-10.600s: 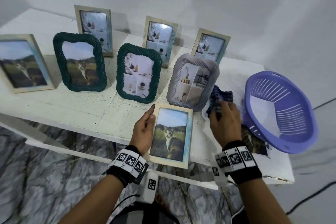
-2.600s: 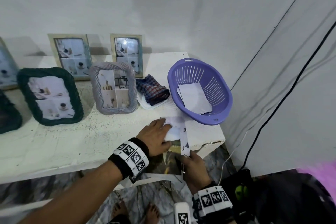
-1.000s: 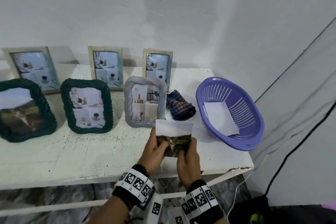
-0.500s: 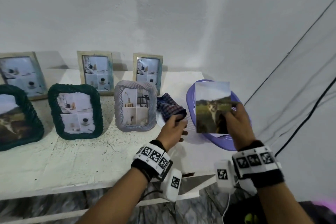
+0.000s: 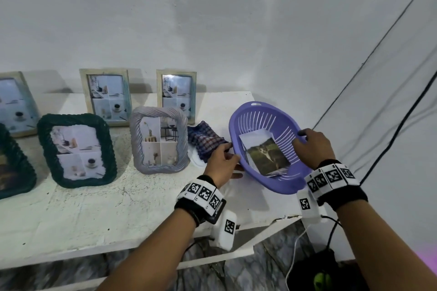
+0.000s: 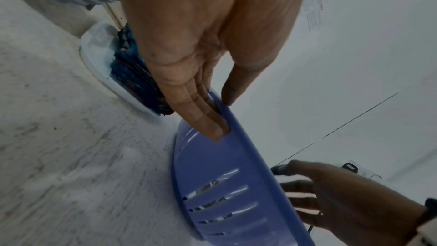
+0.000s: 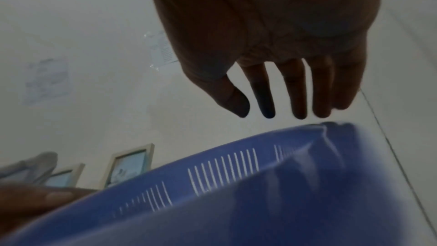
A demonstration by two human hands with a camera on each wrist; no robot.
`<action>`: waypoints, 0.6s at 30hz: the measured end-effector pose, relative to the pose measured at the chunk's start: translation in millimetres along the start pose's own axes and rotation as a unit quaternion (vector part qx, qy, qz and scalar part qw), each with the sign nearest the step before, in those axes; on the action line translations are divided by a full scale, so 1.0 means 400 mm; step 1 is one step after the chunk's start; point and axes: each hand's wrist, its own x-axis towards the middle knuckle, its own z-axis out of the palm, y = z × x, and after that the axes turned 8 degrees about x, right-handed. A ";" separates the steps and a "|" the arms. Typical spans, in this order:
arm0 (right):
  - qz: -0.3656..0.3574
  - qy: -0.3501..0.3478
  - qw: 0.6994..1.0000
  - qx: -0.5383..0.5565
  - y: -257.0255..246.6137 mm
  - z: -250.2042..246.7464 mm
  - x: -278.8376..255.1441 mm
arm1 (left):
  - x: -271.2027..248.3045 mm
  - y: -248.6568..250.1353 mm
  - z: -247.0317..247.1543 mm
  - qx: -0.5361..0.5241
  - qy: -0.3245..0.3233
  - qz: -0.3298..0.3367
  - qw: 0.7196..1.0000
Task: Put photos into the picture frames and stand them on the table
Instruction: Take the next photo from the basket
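Note:
A purple slotted basket [image 5: 260, 120] stands tilted at the right end of the white table [image 5: 113, 210]. A stack of photos [image 5: 266, 157] lies inside it, with a cat photo on top. My left hand [image 5: 224, 160] pinches the basket's left rim. In the left wrist view the left hand [image 6: 222, 117] has its thumb over the basket [image 6: 224, 184] and its fingers beneath. My right hand [image 5: 307, 144] is at the far right rim, holding nothing. In the right wrist view the right hand [image 7: 283, 113] has straight fingers just above the basket [image 7: 236, 203].
A grey twisted frame [image 5: 159, 142] and a dark green frame [image 5: 78, 149] stand in front. Two pale wooden frames [image 5: 106, 94] [image 5: 176, 92] stand behind them by the wall. A checked cloth [image 5: 204, 139] lies on a white dish between grey frame and basket. Cables hang past the table's right edge.
Half a second ago my right hand held the cat photo up over the basket; now the photo lies in the basket. My left hand went from the cloth to the basket's rim.

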 end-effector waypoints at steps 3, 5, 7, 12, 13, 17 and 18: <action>0.020 -0.024 0.999 -0.043 0.026 -0.005 -0.010 | 0.006 -0.001 0.004 0.009 0.010 0.011 1.000; 0.008 -0.041 0.999 -0.005 0.036 -0.009 -0.014 | 0.013 -0.001 0.005 0.015 0.015 0.016 1.000; -0.008 -0.045 0.999 0.017 0.041 -0.017 -0.016 | 0.023 0.003 0.003 0.027 0.026 0.024 0.999; -0.022 -0.055 0.997 0.045 0.044 -0.021 -0.013 | 0.047 0.023 -0.007 0.051 0.036 0.031 0.998; -0.021 -0.057 0.997 0.044 0.042 -0.021 -0.013 | 0.050 0.027 -0.009 0.056 0.036 0.029 0.997; -0.028 -0.063 0.997 0.043 0.038 -0.020 -0.014 | 0.052 0.031 -0.017 0.064 0.047 0.032 0.996; -0.032 -0.062 0.997 0.043 0.040 -0.019 -0.014 | 0.052 0.030 -0.018 0.065 0.051 0.037 0.996</action>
